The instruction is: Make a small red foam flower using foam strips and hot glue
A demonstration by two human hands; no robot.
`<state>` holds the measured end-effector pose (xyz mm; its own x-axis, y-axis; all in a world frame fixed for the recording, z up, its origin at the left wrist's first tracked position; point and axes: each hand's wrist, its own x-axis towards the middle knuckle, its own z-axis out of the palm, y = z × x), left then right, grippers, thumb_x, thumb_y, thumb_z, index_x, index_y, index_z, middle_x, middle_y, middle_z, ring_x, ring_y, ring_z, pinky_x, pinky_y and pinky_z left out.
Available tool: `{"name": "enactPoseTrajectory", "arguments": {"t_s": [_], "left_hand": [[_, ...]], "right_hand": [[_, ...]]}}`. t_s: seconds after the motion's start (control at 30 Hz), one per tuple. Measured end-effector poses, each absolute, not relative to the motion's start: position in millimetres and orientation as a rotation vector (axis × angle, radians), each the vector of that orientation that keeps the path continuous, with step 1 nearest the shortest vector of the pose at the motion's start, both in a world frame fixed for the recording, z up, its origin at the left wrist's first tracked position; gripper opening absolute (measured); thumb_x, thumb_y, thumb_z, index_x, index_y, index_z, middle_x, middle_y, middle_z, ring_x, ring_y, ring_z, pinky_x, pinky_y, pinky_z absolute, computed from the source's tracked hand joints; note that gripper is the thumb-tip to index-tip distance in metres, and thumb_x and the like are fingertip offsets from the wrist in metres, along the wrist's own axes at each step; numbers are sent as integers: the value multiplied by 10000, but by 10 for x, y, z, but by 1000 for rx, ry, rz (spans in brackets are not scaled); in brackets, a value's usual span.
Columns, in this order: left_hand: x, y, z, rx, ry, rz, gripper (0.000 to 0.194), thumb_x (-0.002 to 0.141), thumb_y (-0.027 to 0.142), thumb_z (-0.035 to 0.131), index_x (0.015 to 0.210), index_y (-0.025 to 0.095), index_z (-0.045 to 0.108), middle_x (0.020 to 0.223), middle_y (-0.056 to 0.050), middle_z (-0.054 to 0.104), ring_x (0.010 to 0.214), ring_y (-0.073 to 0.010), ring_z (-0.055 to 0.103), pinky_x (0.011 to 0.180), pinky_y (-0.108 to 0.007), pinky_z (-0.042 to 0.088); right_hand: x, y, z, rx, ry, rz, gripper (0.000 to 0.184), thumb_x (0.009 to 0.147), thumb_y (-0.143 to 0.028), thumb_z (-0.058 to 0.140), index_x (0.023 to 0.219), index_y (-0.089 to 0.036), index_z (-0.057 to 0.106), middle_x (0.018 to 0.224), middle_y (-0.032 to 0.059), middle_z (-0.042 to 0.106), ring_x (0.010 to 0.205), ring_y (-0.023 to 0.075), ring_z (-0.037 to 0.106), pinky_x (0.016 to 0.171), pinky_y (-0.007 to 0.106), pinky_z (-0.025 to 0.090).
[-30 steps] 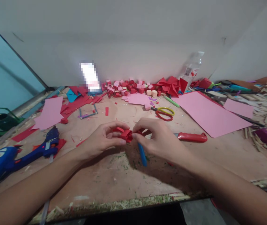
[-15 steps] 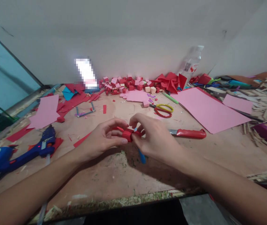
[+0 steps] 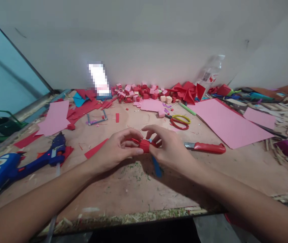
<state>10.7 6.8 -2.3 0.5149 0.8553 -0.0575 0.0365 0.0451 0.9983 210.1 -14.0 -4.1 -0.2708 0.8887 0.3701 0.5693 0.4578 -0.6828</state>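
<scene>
A small red folded paper cube (image 3: 144,146) is held between my two hands above the middle of the table. My left hand (image 3: 123,145) grips its left side, thumb in front and fingers curled behind. At its right side, my right hand (image 3: 165,145) pinches the red paper with thumb and fingers; the fingertips are partly hidden. A blue strip (image 3: 156,167) lies on the table below my right hand, its upper part covered. Left of my left hand is a strip of red paper (image 3: 95,149). Just right of my right hand lies a red-handled knife (image 3: 208,147).
A blue glue gun (image 3: 55,148) lies at left. Scissors (image 3: 179,121), pink sheets (image 3: 232,125) and many small paper cubes (image 3: 144,91) are farther back. A plastic bottle (image 3: 211,72) and a bright phone-like screen (image 3: 98,78) stand by the wall. Wood strips (image 3: 283,114) pile up at right.
The view has shifted slightly, so everything appears a little further right. The red cube has turned a little and its front face shows more, with both hands still on it.
</scene>
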Motion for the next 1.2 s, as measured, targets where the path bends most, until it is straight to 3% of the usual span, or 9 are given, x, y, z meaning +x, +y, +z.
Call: {"name": "enactPoseTrajectory", "arguments": {"t_s": [0.23,0.5,0.67,0.77,0.87,1.0,1.2], "left_hand": [[107,120,-35,1330,877,854,325,654,251,895,834,176,634,887,-8,741,817,-169,709,761,-295,549],[118,111,-52,1231,930,887,271,689,329,878,809,150,713,752,-23,760,666,-142,690,642,-238,513],[92,123,-41,1070,932,892,292,682,331,894,833,151,720,819,-45,789,741,-154,736,718,-240,556],[71,128,-27,992,946,891,318,679,316,899,872,155,704,872,-76,808,809,-185,768,783,-267,583],[57,140,-21,986,936,896,333,684,293,893,910,158,688,879,-83,812,822,-194,778,787,-265,589],[56,151,-18,1001,934,883,351,676,299,894,916,163,678,890,-66,809,790,-174,770,754,-239,584],[62,142,-15,1050,955,878,366,672,321,901,904,166,665,858,-46,795,734,-156,742,711,-235,566]], "right_hand": [[2077,-108,-94,-1208,-1815,674,307,824,-176,627,1130,-198,645,908,29,697,645,142,617,616,289,491],[1995,-151,-47,-1267,-1509,929,140,789,-272,685,821,-229,556,741,-5,660,574,144,594,478,249,432],[2040,-167,64,-1216,-1540,936,112,806,-302,696,867,-209,705,1168,91,714,805,193,695,688,354,569],[2086,-168,115,-1185,-1571,954,216,784,-294,723,977,-204,759,1260,113,676,913,232,710,748,388,599],[2108,-172,123,-1151,-1662,917,266,807,-257,694,1058,-202,759,1215,106,662,971,236,704,732,353,605],[2096,-188,107,-1170,-1736,809,252,834,-220,642,1074,-193,714,1092,85,701,899,201,704,666,300,591],[2116,-201,113,-1182,-1844,646,72,846,-207,644,917,-208,630,900,36,706,789,179,697,678,298,563]]}}
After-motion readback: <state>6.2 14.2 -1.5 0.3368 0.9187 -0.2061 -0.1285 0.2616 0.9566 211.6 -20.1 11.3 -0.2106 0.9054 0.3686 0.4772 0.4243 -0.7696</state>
